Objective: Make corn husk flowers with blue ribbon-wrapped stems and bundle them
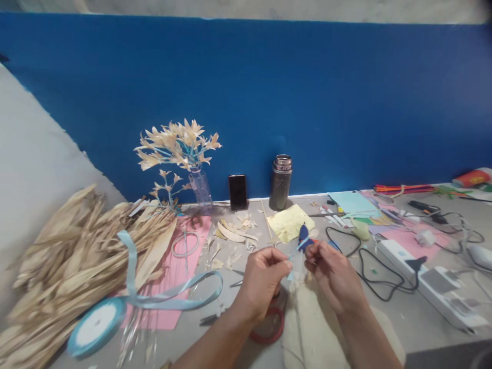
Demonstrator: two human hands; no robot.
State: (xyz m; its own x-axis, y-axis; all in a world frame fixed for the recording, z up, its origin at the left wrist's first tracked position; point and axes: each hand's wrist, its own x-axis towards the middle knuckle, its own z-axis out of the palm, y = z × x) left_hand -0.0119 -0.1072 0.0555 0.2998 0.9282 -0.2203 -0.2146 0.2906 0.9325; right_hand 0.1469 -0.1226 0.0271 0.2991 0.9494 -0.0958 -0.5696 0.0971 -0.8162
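Observation:
My left hand [264,279] is closed, thumb and fingers pinching a narrow light-blue ribbon strip [299,248]. The strip slants up from those fingertips toward my right hand [336,277], whose fingers are curled together; what they grip is hidden. Just beyond the hands lies a dark blue pointed tool [305,234], partly covered by the strip and fingers. Under my left wrist, red-handled scissors [282,328] rest on the table. A pale sheet [319,328] with a thin stem-like wire [299,323] is below my right hand.
At left are dried corn husks [77,256], a blue ribbon spool [119,307] and pink paper [169,318]. A vase of husk flowers [200,189], a phone [238,192] and a flask [281,184] stand behind. A power strip [442,302] and black cable [378,292] lie right.

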